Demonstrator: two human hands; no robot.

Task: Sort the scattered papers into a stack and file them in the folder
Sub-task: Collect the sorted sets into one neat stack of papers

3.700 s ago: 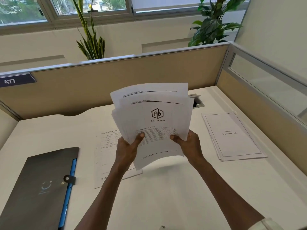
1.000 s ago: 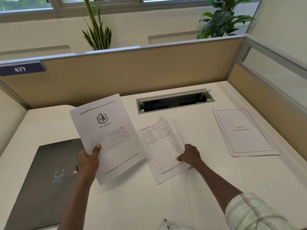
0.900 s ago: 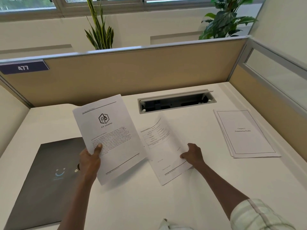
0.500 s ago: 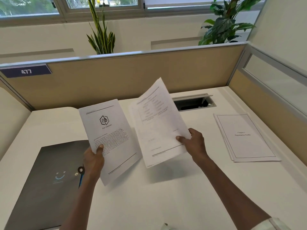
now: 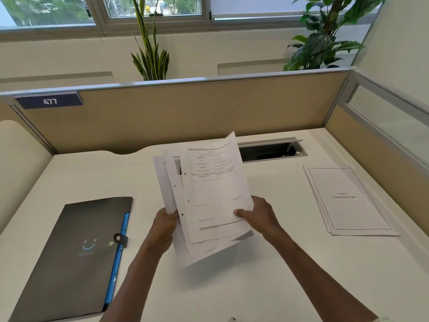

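I hold a loose, uneven bundle of white printed papers (image 5: 209,196) above the middle of the white desk. My left hand (image 5: 165,225) grips the bundle's lower left edge, and my right hand (image 5: 260,216) pinches its lower right, thumb on the front sheet. That front sheet shows a table and punched holes. A dark folder (image 5: 76,259) with a blue edge and a snap strap lies closed on the desk to the left. A second set of papers (image 5: 348,201), with a framed title page, lies flat at the right.
The desk (image 5: 267,287) is boxed in by beige partition panels (image 5: 176,112) at the back and right. A cable slot (image 5: 271,150) stands open at the back, behind the held papers. Plants rise behind the partition.
My right hand lifted the table sheet off the desk and brought it onto the sheets in my left hand. Both hands now hold one bundle together at the centre.
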